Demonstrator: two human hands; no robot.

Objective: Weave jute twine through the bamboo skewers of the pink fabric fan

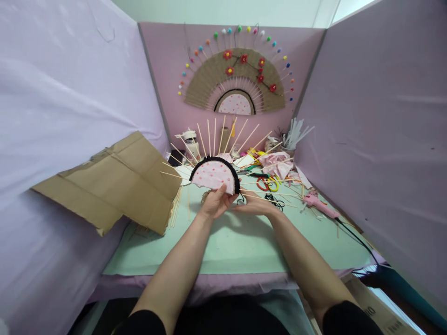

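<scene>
My left fingers (220,191) pinch the low right part of the pink half circle (211,176), thumb on the front. I hold it up over the green tabletop (244,253). My right fingers (249,208) are at its right end, just under the lowest sticks, but I cannot tell if they grip it. A soft black edge (236,182) goes round the curve, and thin sticks (209,139) poke out past it. I think I should squeeze just the flat part, softly, so no stick bends or pops loose. The black string (274,201) lies close by on my right, so I should watch that it does not catch. The pink glue gun (320,205) is farther right. At the back, a big brown fan (209,77) hangs up where I can look at it.
</scene>
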